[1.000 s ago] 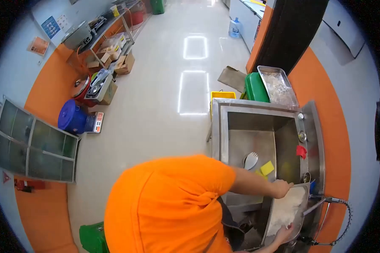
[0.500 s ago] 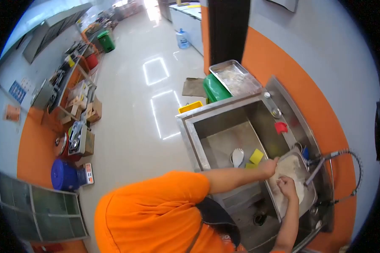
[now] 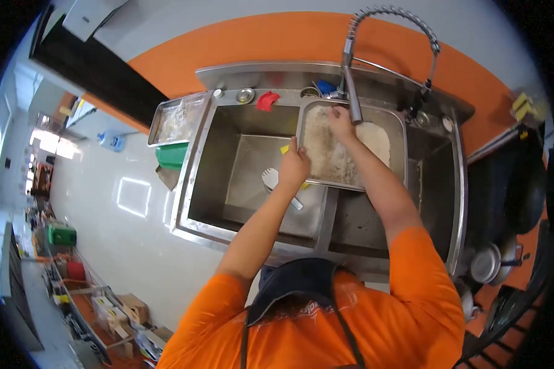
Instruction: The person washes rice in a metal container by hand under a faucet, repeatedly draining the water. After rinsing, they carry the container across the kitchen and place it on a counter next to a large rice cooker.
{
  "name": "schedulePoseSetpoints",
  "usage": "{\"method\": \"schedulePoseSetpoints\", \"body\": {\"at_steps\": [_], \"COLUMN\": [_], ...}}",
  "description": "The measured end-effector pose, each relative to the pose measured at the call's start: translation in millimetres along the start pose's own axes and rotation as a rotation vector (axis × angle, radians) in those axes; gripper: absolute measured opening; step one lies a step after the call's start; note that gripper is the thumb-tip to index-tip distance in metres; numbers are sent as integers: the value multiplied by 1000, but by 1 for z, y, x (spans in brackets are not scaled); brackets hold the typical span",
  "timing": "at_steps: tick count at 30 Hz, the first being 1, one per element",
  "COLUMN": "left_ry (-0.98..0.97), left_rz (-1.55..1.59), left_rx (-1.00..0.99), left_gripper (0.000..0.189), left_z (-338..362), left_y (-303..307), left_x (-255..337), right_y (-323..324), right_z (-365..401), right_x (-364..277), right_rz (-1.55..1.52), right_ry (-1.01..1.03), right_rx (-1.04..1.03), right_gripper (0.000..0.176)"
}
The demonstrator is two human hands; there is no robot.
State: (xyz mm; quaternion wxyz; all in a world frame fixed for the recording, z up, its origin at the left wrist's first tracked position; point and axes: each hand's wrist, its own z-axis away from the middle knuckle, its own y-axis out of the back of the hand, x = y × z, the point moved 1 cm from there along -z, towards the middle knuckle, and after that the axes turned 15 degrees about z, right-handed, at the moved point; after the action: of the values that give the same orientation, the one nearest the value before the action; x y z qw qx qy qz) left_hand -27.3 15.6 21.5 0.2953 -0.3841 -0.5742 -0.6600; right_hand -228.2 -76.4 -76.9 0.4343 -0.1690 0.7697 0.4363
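A kitchen, shown by the double-basin sink [image 3: 326,215] and spring-hose faucet [image 3: 351,80].

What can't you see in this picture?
In the head view:
- Right hand: fingertips blurred; I can't tell if they pinch anything.
- Yellow piece: partly hidden by the left hand.
- Sink floor beneath the tray: covered by the tray.
- White lettering on the clothing: too small and blurred to read.
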Motion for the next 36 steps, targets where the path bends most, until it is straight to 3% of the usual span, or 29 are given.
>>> {"method": "schedulePoseSetpoints", "body": {"at_steps": [2, 5, 7, 10, 11, 14, 17, 20, 23, 26, 29, 31, 34, 36], "left_ry": [-68, -111, -137, -211, -231, -211, -174, -148, -156, -145, -172, -242, -176, -114], "left_rz": [-44, -52, -32, 16, 36, 82, 105, 101, 79, 52, 18, 35, 36, 33], "left_rx": [11, 3, 12, 46, 57, 78, 63, 44, 39, 28, 42, 72, 64, 34], "left_gripper": [46, 47, 48, 47, 47, 45, 43, 43, 43, 44, 44, 44, 43, 43], "left_z": [1, 1, 2, 1, 0, 3, 2, 2, 2, -1, -8, -15, -12, -6], "left_y": [-1, 0, 0, -1, -2, -2, 0, 0, 0, 1, 2, 0, 5, 12], "left_x": [-1, -1, -4, -9, -11, -15, -12, -10, -11, -10, -20, -30, -23, -14], "right_y": [-2, -16, -12, 34, 39, 88, 107, 138, 129, 118, 71, 27, 32, 39], "right_z": [10, 22, 33, 61, 65, 74, 66, 86, 92, 84, 69, 40, 29, 27], "right_x": [-46, -60, -56, -56, -47, -70, -31, -60, -69, -92, -46, -2, -10, -19], "right_rz": [198, 151, 188, 385, 412, 747, 954, 976, 1096, 1244, 1086, 1024, 1074, 1235], "right_ry": [-74, 103, 178, 604, 723, 690, 761, 760, 839, 818, 749, 409, 189, 185], "right_rx": [6, -81, -241, -707, -776, -1059, -853, -871, -980, -946, -714, -561, -470, -533], "right_gripper": [27, 24, 22, 18, 18, 18, 34, 55, 62, 54, 45, 38, 25, 27]}}
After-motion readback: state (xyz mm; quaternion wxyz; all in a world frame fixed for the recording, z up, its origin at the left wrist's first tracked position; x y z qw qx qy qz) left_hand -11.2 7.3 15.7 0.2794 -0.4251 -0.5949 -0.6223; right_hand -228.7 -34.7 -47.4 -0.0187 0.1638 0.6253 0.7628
